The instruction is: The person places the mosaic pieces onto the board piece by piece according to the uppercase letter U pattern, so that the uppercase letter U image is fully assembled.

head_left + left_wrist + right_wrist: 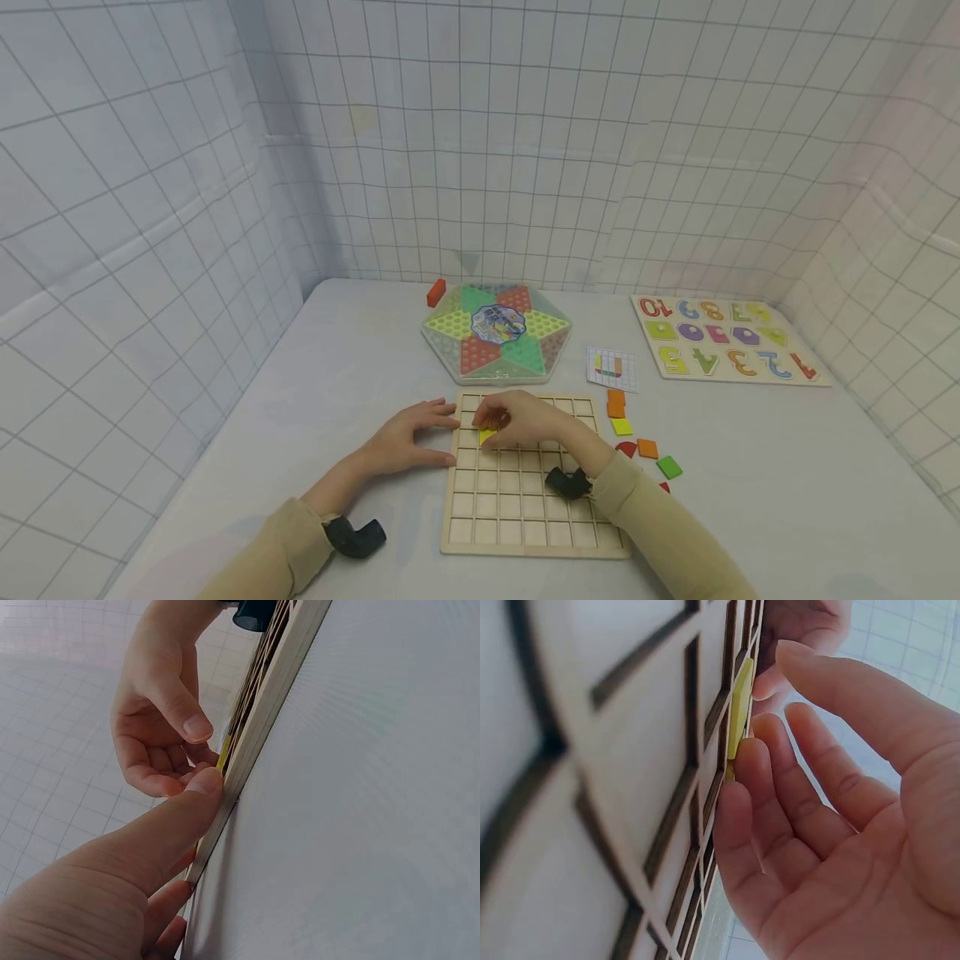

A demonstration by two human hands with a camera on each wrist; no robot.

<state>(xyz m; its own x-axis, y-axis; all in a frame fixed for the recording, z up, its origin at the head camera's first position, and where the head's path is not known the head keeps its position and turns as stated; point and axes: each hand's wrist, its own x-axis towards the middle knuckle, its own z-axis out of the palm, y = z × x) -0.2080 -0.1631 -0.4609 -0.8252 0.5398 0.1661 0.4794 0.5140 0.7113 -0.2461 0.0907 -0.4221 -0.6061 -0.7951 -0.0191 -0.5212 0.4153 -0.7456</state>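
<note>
We see a red block point(436, 292) just beside a star game point(498, 325) on the table point(360, 367); right of the game we see a number board point(722, 367), and behind, gridded walls point(487, 142).

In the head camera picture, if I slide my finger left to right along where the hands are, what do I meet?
Left hand → right hand → loose yellow tile → orange tile beside the green one → green tile.

High head view, forward and down; close, low wrist views along the same gridded board point(510, 504).
</note>
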